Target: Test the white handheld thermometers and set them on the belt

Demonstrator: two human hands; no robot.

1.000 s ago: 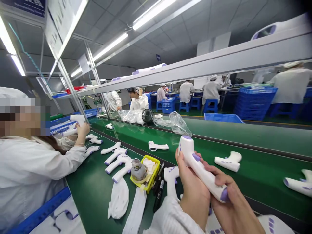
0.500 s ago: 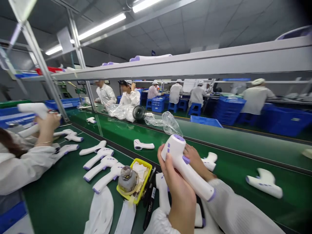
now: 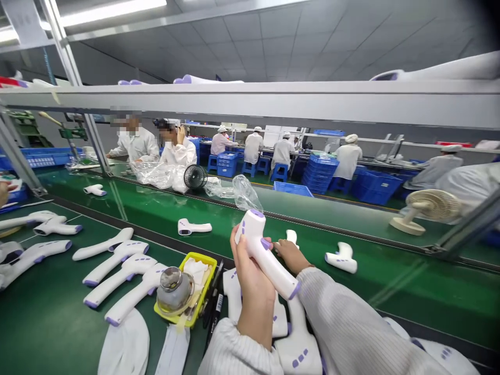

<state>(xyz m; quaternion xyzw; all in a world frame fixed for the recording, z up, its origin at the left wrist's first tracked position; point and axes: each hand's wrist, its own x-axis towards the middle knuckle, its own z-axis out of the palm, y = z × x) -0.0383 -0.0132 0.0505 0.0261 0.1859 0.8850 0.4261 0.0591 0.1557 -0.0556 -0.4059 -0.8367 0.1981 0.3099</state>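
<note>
I hold a white plastic gun-shaped thermometer with purple buttons and purple end caps (image 3: 266, 254) up in front of me, above the green conveyor belt (image 3: 390, 291). My left hand (image 3: 250, 281) wraps around its handle from the left, fingers pressed together along the near side and thumb up by the head. My right hand (image 3: 288, 255) comes in from the right, and its fingertips rest against the purple trigger on the underside of the head; I cannot tell whether they pinch it or only touch it, as the body hides part of them. The thermometer tilts, head up and to the left, purple-capped butt down and to the right.

Just below my wrists lie more white thermometer shells (image 3: 291, 338) on the green work mat (image 3: 47, 317). To my left sits a small yellow plastic tray (image 3: 203, 291) holding a round glass bottle with a metal cap (image 3: 174, 286) and white wipes, with black pens (image 3: 214, 310) just beside it. Further left, a row of white thermometers (image 3: 117, 265) lies side by side. On the belt beyond, two single thermometers (image 3: 193, 227) lie well apart, near crumpled clear plastic bags (image 3: 244, 192) and a small black fan (image 3: 195, 177).
</note>
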